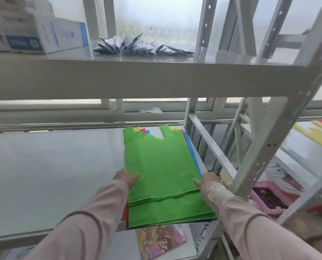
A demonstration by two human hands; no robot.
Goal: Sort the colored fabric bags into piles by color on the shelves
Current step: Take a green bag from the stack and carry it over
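Observation:
A stack of flat fabric bags lies at the right end of the middle shelf (53, 175), with a green bag (162, 166) on top. Red, blue and yellow edges (189, 145) of other bags stick out beneath it. My left hand (125, 178) holds the stack's left edge, thumb on the green top. My right hand (206, 180) holds the right edge the same way, thumb on the green bag. The stack's near end hangs over the shelf's front edge.
The upper shelf (156, 79) carries white boxes (30, 34) at left and folded grey items (143, 45) in the middle. A slanted metal upright (265, 152) stands right beside my right arm. Yellow fabric (317, 134) lies on the neighbouring rack, a pink basket (269, 197) below it.

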